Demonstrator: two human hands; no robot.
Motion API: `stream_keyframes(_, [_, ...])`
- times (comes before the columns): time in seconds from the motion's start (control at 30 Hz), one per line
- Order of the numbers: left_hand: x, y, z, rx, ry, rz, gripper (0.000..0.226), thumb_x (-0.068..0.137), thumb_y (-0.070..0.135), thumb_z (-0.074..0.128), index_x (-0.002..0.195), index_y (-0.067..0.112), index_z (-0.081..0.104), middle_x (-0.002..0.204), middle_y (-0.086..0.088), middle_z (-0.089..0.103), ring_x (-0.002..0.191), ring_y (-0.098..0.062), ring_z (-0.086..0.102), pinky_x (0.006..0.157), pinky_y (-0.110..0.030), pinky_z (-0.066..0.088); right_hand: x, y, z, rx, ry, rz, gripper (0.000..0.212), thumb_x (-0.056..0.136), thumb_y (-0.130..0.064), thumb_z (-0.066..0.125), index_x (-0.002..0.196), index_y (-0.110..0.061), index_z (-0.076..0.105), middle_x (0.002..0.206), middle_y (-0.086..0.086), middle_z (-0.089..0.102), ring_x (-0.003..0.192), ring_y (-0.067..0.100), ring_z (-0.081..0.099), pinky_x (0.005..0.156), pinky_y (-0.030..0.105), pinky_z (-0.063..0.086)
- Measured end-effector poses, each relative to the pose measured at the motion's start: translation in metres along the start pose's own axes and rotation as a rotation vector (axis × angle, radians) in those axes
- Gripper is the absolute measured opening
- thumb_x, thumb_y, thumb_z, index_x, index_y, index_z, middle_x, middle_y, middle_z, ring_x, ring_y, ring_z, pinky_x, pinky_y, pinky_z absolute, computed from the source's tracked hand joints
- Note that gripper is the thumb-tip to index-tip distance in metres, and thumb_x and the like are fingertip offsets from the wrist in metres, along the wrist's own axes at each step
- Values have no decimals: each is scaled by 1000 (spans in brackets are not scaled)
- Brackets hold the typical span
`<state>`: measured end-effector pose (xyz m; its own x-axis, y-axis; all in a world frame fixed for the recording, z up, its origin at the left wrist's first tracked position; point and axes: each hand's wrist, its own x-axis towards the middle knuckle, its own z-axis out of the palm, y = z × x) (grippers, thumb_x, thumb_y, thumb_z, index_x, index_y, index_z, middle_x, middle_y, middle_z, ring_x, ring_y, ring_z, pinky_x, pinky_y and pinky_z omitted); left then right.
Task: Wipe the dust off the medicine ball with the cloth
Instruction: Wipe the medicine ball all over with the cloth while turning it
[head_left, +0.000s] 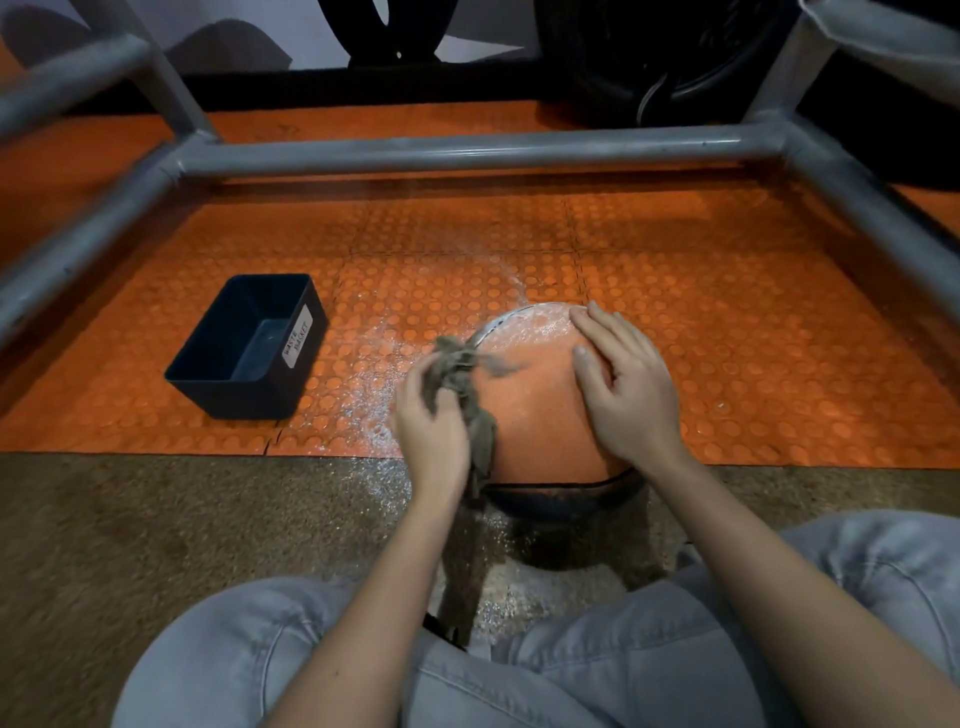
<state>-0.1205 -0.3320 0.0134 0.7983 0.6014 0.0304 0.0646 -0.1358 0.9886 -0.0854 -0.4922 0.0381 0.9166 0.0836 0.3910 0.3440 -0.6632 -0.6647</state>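
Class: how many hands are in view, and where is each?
2. The left hand grips the cloth against the left of the ball; the right hand lies flat on its upper right. None look hidden.

— What carries everything here?
— The floor. There are orange studded mat tiles (727, 312) beyond the hands and brown speckled flooring (156, 519) nearer than them, with the seam passing below the wrists.
— And what lies on it?
— Under the right hand (628, 395) sits a medicine ball (540, 415), straddling that seam. Well left of the left hand (431, 431), a black bin (249, 348) labelled "WASTE BASKET" stands on the mat. Scattered white dust (363, 400) lies just left of that hand and nearer than it.
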Motion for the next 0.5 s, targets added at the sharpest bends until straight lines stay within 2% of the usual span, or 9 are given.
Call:
stream_keyframes(0.03, [1, -1, 0, -47, 22, -97, 36, 93, 5, 41, 115, 29, 55, 123, 1, 52, 114, -20, 50, 90, -38, 49, 1, 1, -1, 19, 9, 18, 54, 90, -50, 32, 135, -27, 51, 145, -5, 45, 138, 19, 33, 114, 48, 24])
stream_keyframes(0.1, [-6, 5, 4, 18, 24, -71, 36, 93, 3, 40, 119, 22, 54, 129, -1, 48, 119, -17, 43, 88, -30, 46, 3, 4, -4, 45, 16, 60, 50, 91, -45, 35, 135, -27, 51, 145, -6, 45, 138, 18, 33, 114, 47, 25])
stream_keyframes(0.2, [-22, 15, 12, 153, -75, 209, 36, 85, 20, 41, 117, 27, 55, 120, 9, 44, 116, -9, 28, 77, -18, 30, 5, 10, -8, 60, 36, 117, 51, 90, -43, 35, 135, -27, 52, 144, -7, 46, 136, 15, 35, 113, 43, 27])
stream_keyframes(0.3, [-31, 21, 13, 282, -184, 551, 39, 80, 40, 46, 115, 32, 60, 112, 18, 45, 109, -9, 30, 87, -18, 29, 10, 14, -10, 79, 54, 176, 50, 91, -42, 36, 135, -27, 52, 144, -7, 46, 136, 15, 35, 112, 39, 27])
stream_keyframes(0.37, [-32, 20, 13, 331, -193, 675, 36, 81, 46, 54, 112, 30, 65, 113, 18, 49, 109, -11, 33, 92, -18, 29, 13, 15, -11, 73, 61, 197, 42, 97, -37, 40, 136, -27, 52, 145, -8, 45, 137, 15, 34, 112, 36, 26])
stream_keyframes(0.43, [-28, 22, 15, 293, -187, 679, 32, 81, 47, 60, 107, 31, 66, 109, 21, 50, 109, -13, 36, 92, -15, 27, 14, 15, -12, 51, 52, 207, 38, 101, -32, 41, 137, -29, 50, 146, -9, 43, 137, 13, 33, 111, 33, 24])
stream_keyframes(0.5, [-20, 24, 14, 229, -194, 595, 26, 81, 45, 61, 105, 35, 63, 105, 24, 49, 108, -15, 38, 89, -8, 24, 15, 12, -11, 37, 35, 200, 38, 101, -34, 40, 138, -29, 48, 146, -10, 42, 137, 12, 32, 111, 33, 23])
